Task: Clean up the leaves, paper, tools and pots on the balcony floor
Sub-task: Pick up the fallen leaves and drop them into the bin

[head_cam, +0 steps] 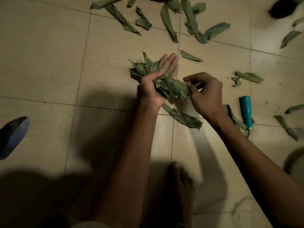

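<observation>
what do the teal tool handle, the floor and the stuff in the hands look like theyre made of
Teal tool handle: probably plastic, going by its smooth, even colour and slight sheen; a metal shank seems to show at its lower end.
Floor: beige tiles, likely ceramic or stone, with grout lines and a dull gloss.
Bundle of leaves: dried plant matter, matte green with torn, curled edges, held in the left hand and pinched by the right hand.

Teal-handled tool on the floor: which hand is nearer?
Right. The right hand is just left of the teal-handled tool, pinching the leaf bundle; the left hand grips that bundle farther left.
</observation>
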